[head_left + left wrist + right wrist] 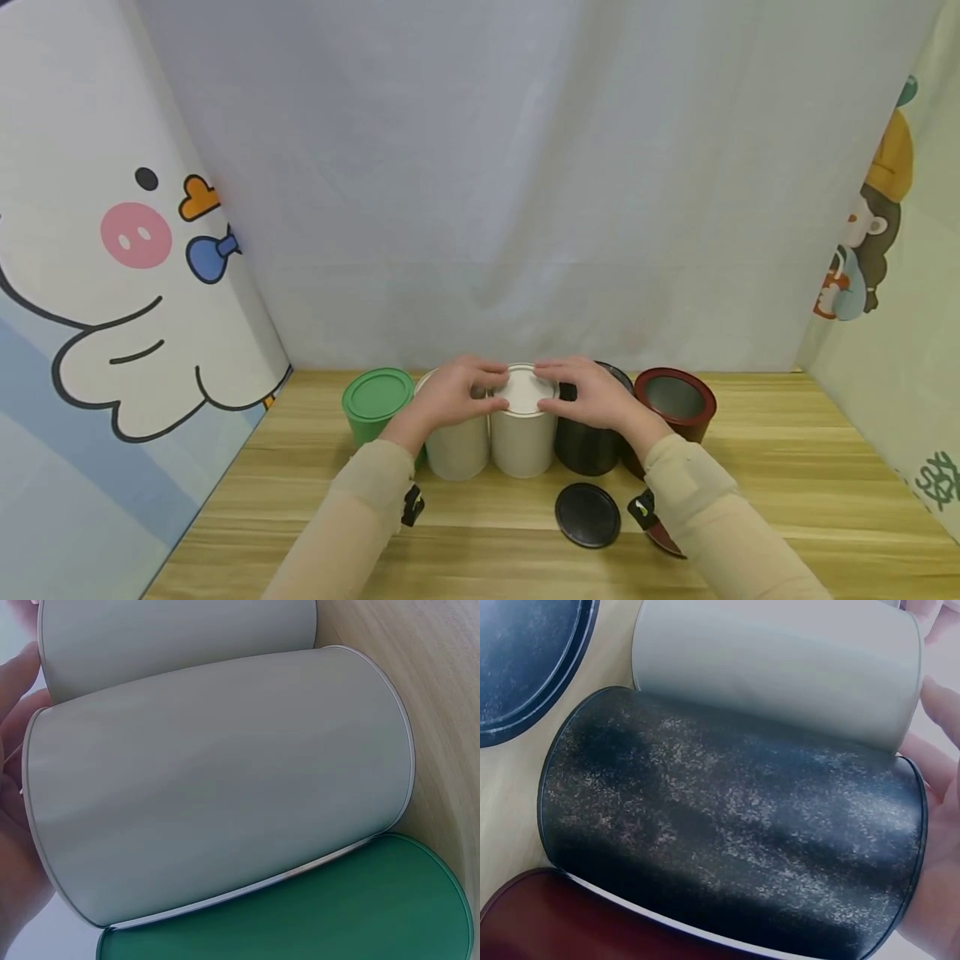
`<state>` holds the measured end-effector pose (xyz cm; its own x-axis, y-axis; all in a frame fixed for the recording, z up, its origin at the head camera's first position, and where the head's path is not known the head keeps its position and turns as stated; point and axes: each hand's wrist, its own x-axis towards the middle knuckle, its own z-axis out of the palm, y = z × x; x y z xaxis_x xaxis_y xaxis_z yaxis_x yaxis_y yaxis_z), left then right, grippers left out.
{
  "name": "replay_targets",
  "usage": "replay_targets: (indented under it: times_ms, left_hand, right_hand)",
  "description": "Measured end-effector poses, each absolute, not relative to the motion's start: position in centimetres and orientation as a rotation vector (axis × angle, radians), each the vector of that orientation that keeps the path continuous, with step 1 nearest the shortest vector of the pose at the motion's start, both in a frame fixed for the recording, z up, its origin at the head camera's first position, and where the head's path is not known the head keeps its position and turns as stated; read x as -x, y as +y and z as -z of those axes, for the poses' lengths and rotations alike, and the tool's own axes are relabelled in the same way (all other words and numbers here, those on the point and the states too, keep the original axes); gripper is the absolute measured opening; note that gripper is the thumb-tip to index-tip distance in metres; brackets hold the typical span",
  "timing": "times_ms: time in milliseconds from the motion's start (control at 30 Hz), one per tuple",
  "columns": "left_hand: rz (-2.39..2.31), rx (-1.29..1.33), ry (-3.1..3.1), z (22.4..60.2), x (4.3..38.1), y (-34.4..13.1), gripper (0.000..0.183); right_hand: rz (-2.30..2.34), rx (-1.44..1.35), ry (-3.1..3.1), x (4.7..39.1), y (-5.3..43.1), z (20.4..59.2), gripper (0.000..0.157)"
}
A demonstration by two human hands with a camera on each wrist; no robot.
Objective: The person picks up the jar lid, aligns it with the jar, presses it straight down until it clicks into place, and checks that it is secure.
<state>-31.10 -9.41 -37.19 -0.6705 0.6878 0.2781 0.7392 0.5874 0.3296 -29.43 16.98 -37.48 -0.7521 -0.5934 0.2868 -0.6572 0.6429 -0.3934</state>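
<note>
A white can (522,446) stands upright in the middle of a row, its white lid (522,390) on top. My left hand (459,392) reaches in from the left over another white can (457,450), thumb and fingertips at the lid's edge. From the other side my right hand (588,393) reaches across a black can (588,446), its thumb and fingertips on the lid's right edge. In the left wrist view the left fingers (19,682) show at the tops of the white cans. The right wrist view shows the right hand (941,802) beside the black can's top end.
A green can (378,396) with a green lid stands at the row's left end. At the right end is a dark red can (678,398) with an open top. A black lid (588,515) lies in front, and a dark red lid (664,540) is partly hidden by my right forearm.
</note>
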Motion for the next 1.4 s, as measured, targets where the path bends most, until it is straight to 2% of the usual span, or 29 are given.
replay_targets:
  times_ms: [767,1400]
  left_hand:
    - [0.751,1.159,-2.774,36.84,31.21,-9.10,0.040]
    - [0.744,1.156,-2.808,36.48,31.27,-8.84,0.035]
  right_hand:
    - [-0.731,-1.100,-2.729,29.84,16.43,37.09,0.040]
    - [-0.782,-1.049,-2.816,29.46,16.23,36.89,0.041]
